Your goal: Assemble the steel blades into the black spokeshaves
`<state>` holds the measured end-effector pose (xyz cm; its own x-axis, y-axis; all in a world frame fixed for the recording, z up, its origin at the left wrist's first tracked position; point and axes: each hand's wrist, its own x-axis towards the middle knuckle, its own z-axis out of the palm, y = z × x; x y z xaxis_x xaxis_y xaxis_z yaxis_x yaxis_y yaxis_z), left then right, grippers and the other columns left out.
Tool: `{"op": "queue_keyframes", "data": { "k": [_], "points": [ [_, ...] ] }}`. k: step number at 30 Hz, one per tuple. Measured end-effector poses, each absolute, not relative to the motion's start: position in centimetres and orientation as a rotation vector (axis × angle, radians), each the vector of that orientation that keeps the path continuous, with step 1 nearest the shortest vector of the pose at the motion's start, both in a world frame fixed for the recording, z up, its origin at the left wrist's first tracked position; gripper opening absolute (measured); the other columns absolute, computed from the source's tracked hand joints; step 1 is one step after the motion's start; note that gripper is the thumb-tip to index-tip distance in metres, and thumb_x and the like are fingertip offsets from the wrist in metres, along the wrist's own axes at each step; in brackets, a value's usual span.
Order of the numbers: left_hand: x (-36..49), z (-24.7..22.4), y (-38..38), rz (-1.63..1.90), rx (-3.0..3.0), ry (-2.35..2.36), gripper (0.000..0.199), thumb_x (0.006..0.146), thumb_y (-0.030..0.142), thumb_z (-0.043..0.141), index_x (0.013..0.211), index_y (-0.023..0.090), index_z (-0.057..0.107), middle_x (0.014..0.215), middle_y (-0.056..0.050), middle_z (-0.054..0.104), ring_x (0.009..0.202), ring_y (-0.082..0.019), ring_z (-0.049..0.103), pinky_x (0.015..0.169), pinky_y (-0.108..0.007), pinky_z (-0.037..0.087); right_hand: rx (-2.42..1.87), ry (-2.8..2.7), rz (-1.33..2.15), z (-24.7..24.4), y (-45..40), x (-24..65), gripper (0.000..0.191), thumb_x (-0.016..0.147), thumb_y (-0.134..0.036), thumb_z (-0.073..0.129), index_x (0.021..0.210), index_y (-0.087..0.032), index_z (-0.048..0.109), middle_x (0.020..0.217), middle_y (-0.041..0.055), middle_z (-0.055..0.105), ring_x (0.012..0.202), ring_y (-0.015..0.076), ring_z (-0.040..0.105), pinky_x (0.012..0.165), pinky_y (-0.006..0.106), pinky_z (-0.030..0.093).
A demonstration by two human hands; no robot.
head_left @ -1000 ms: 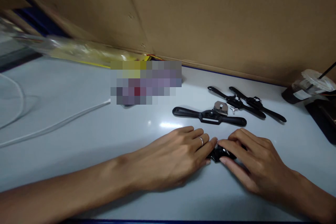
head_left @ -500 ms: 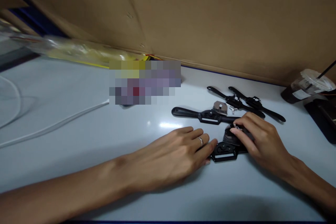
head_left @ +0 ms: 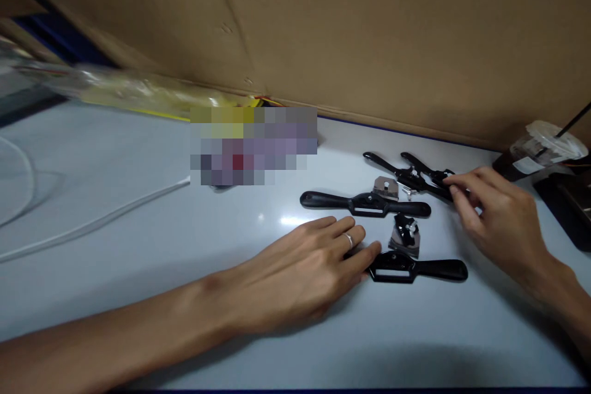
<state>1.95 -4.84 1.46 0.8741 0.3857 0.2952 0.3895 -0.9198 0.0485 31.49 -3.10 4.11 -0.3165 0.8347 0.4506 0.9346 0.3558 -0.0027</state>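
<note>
My left hand (head_left: 323, 261) is closed over the left handle of the nearest black spokeshave (head_left: 441, 269), hiding that handle. Just behind its frame lie a loose blade and black cap with a thumbscrew (head_left: 406, 231). Thumb and forefinger of my right hand (head_left: 501, 212) pinch at the middle of the rightmost back spokeshave (head_left: 422, 166), covering its right half. Beside it rests another assembled spokeshave (head_left: 381, 159), partly behind my right fingers. Between the two rows sits a spokeshave without its blade (head_left: 325, 199), with a loose blade (head_left: 385, 187) touching its back and a small silver screw (head_left: 408, 193) nearby.
A lidded plastic cup with a dark drink (head_left: 538, 151) and a black flat object (head_left: 561, 212) stand at the right. A white cable (head_left: 133, 203) crosses the left of the table. Plastic-wrapped yellow material (head_left: 152, 91) lies along the cardboard wall (head_left: 369, 31). One patch is pixelated.
My right hand has left the blade and cap behind the nearest spokeshave and moved back and right to the rightmost back spokeshave. My left hand stays in place.
</note>
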Motion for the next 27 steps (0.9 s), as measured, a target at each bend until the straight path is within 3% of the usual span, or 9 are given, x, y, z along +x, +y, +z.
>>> {"op": "queue_keyframes", "data": {
  "k": [4, 9, 17, 21, 24, 27],
  "points": [
    [1.9, 1.3, -4.6, -0.48, -2.985, -0.652, 0.025, 0.105, 0.019, 0.044, 0.12, 0.011, 0.063, 0.089, -0.007, 0.064, 0.077, -0.023, 0.058, 0.066, -0.037, 0.05, -1.824, -2.303, -0.417, 4.3, -1.8, 33.4, 0.034, 0.096, -0.027, 0.049, 0.116, -0.017, 0.073, 0.108, 0.0109, 0.073, 0.071, 0.0233, 0.065, 0.06, 0.035, 0.041],
    [1.9, 1.0, -4.6, -0.503, -2.954, -0.723, 0.025, 0.104, 0.022, 0.048, 0.122, 0.012, 0.062, 0.092, -0.007, 0.065, 0.08, -0.025, 0.059, 0.067, -0.038, 0.05, -1.768, -2.29, -0.365, 4.2, -1.9, 33.2, 0.031, 0.095, -0.031, 0.05, 0.112, -0.019, 0.072, 0.107, 0.0092, 0.073, 0.064, 0.0196, 0.06, 0.062, 0.035, 0.042],
    [1.9, 0.9, -4.8, -0.543, -2.971, -0.756, 0.015, 0.102, 0.02, 0.05, 0.103, 0.015, 0.064, 0.089, -0.006, 0.062, 0.079, -0.024, 0.055, 0.068, -0.037, 0.049, -2.127, -2.434, -0.522, 4.2, -1.2, 34.5, 0.031, 0.092, -0.024, 0.05, 0.11, -0.017, 0.074, 0.102, 0.0141, 0.073, 0.061, 0.0229, 0.061, 0.052, 0.032, 0.027],
    [2.0, 0.8, -4.7, -0.568, -2.954, -0.756, 0.017, 0.103, 0.019, 0.047, 0.096, 0.016, 0.062, 0.088, -0.006, 0.062, 0.079, -0.023, 0.055, 0.067, -0.037, 0.048, -2.199, -2.473, -0.269, 4.7, -0.3, 35.5, 0.021, 0.089, -0.024, 0.052, 0.103, -0.019, 0.068, 0.094, 0.011, 0.073, 0.069, 0.0245, 0.063, 0.056, 0.032, 0.03],
    [1.9, 1.0, -4.6, -0.583, -2.953, -0.753, 0.017, 0.101, 0.014, 0.048, 0.091, 0.017, 0.06, 0.087, -0.005, 0.062, 0.077, -0.023, 0.054, 0.066, -0.036, 0.047, -2.159, -2.477, 0.18, 5.0, 0.3, 36.1, 0.006, 0.083, -0.026, 0.058, 0.08, -0.021, 0.06, 0.074, 0.0045, 0.067, 0.065, 0.0206, 0.059, 0.059, 0.031, 0.036],
    [1.7, 1.1, -4.4, -0.55, -2.953, -0.797, 0.017, 0.099, 0.01, 0.048, 0.088, 0.018, 0.059, 0.088, -0.005, 0.062, 0.076, -0.023, 0.055, 0.065, -0.036, 0.046, -2.093, -2.447, 0.335, 5.3, 0.7, 36.3, 0.019, 0.082, -0.029, 0.056, 0.065, -0.023, 0.051, 0.063, 0.0014, 0.06, 0.059, 0.0184, 0.055, 0.059, 0.031, 0.036]
  ]
}}
